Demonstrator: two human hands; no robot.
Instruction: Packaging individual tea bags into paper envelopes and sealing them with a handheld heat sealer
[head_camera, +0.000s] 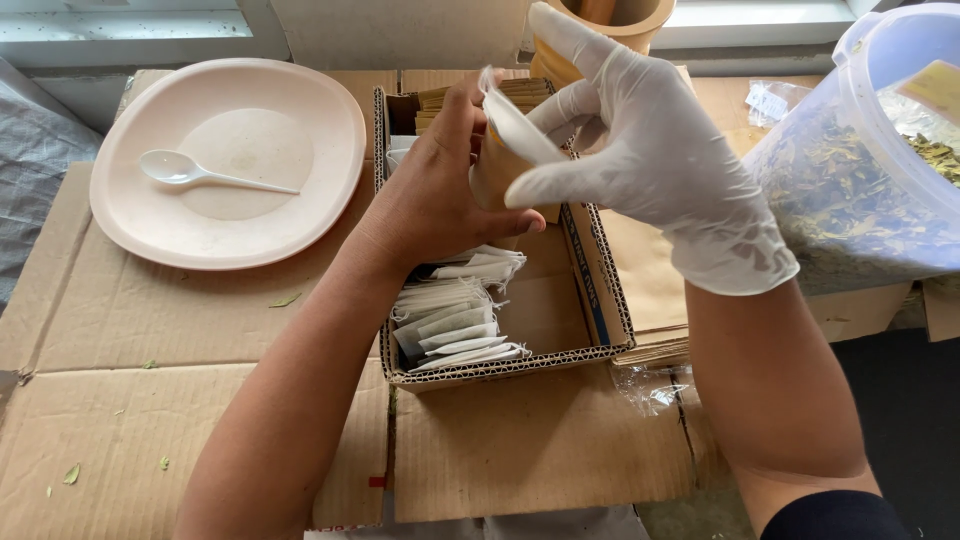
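Above the cardboard box (600, 300) of filled sachets (450, 320), the bare left hand (440, 190) is gripping a small, light, flimsy paper pouch (492, 175); the gloved right hand (650, 160) is pinching its white rim.

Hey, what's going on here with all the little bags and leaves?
A person is working over a cardboard-covered table. The bare left hand and the gloved right hand together hold a small tan packet, above a cardboard box packed with small white filter bags. A clear plastic tub of dried leaves stands to the right. To the left lies a pale plate with a white plastic spoon on it.
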